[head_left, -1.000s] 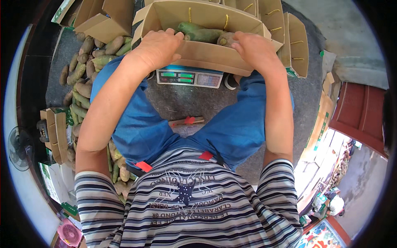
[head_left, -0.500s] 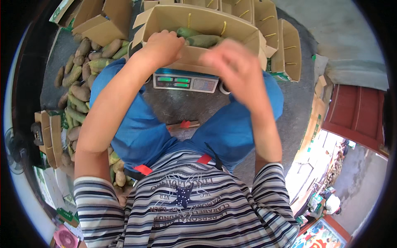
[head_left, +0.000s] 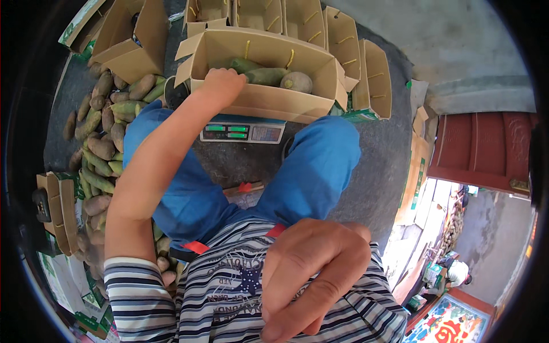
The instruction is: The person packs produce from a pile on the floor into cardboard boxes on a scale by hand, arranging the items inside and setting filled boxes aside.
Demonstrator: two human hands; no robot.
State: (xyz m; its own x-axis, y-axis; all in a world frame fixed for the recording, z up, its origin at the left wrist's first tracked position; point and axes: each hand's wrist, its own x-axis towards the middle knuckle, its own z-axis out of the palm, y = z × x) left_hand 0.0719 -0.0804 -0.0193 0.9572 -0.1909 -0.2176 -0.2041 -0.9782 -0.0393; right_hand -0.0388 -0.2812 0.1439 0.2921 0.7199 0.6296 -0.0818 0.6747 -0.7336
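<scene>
A long open cardboard box (head_left: 274, 106) sits on a digital scale (head_left: 242, 131) with green lit displays, just beyond my knees. Inside lie thick green-skinned vegetables (head_left: 267, 76) and a paler rounded one (head_left: 297, 83) seen end-on. My left hand (head_left: 226, 88) is closed at the box's near left rim, against the end of a green vegetable. Its fingertips are hidden, so what they grip does not show. Close in front of my chest, my right hand (head_left: 317, 274) is raised with its fingers curled. No object shows in it; its palm faces away from view.
A heap of brown and green vegetables (head_left: 103, 146) covers the floor at left. Several open cardboard boxes with yellow cord handles (head_left: 343, 51) stand behind and right of the filled one. Another carton (head_left: 134, 46) stands at back left. A red door (head_left: 480, 148) is at right.
My right hand has come back from the box's near right side to my chest. The paler rounded vegetable is now visible in the box. My left hand stays at the rim.
</scene>
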